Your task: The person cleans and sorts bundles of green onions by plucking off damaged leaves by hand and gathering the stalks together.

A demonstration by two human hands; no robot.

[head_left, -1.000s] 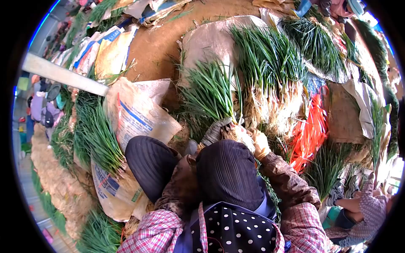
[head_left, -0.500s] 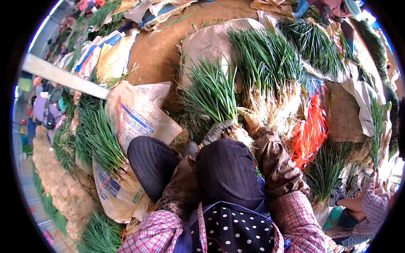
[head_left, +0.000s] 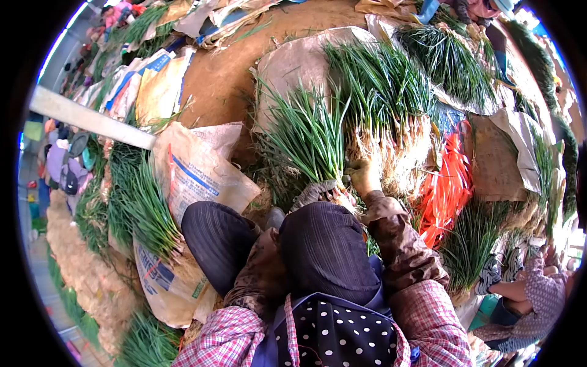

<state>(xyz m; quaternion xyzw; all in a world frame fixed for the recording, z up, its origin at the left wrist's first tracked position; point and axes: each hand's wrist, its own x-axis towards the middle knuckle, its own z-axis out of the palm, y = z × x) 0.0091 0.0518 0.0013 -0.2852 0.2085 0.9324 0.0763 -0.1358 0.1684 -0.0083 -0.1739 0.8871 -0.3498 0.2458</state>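
Observation:
My left hand (head_left: 313, 193), in a grey glove, grips the root end of a bunch of green onions (head_left: 306, 134) whose leaves fan up and away from me. My right hand (head_left: 365, 176), in a tan glove, rests on the same bunch just above the roots, next to a bigger pile of green onions (head_left: 385, 92) lying on a sack. My knees (head_left: 318, 244) in dark trousers fill the space below the hands.
Printed sacks (head_left: 195, 177) lie at my left with more onions (head_left: 137, 202) on them. Orange ties (head_left: 449, 183) are heaped at the right. Another person's hands (head_left: 507, 275) work at the lower right. Bare earth (head_left: 226, 67) lies ahead.
My right hand has moved up from the roots near my knee to the bunch's stem just above the roots. The left hand keeps its hold.

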